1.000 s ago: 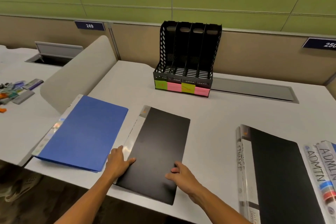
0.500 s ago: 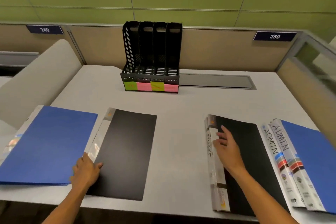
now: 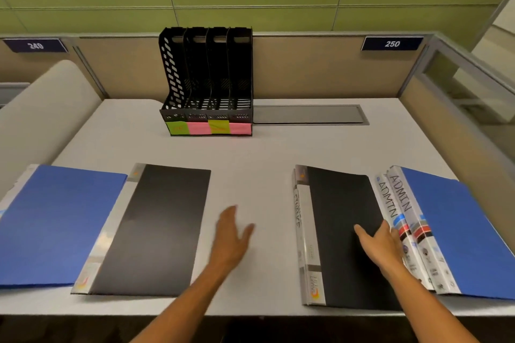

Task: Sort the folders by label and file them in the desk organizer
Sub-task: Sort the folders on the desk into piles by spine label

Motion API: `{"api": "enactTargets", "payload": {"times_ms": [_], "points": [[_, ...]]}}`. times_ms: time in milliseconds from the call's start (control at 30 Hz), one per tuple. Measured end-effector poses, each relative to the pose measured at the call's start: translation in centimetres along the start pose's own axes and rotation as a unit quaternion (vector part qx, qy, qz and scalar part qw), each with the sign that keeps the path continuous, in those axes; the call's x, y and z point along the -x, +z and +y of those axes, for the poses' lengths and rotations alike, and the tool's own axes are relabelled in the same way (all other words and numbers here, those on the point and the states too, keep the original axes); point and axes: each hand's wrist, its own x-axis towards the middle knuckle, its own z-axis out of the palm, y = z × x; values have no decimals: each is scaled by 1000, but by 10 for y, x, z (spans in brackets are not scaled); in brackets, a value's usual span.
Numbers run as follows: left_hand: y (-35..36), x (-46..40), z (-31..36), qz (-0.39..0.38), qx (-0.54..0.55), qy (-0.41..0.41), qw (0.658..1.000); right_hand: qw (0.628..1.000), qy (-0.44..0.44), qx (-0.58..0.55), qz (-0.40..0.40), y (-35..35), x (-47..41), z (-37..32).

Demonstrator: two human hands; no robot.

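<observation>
Black perforated organizer (image 3: 207, 78), green-pink labels (image 3: 209, 128)

Both forearms are showing bare up to the frame's lower edge, with no sleeve reaching into view. The left hand (image 3: 232, 234) and right hand (image 3: 380, 245) are wearing no gloves, rings or watch that are showing.

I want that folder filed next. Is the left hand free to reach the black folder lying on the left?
Probably yes. The left hand hangs open over bare desk, holding nothing, just right of the left black folder. That folder's cover is uncovered, with nothing between it and the hand.
</observation>
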Motion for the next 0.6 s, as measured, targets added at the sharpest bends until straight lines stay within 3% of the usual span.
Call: {"api": "enactTargets", "payload": {"times_ms": [100, 200, 367, 600], "points": [[58, 5, 46, -140, 58, -24, 988, 999, 5, 35, -17, 4, 2, 6], [93, 18, 71, -202, 104, -42, 973, 998, -2, 66, -23, 10, 7, 6], [96, 40, 55, -151, 119, -47, 980, 997, -26, 65, -44, 26, 27, -9], [33, 39, 0, -27, 89, -99, 991, 979, -119, 112, -125, 83, 76, -60]]}}
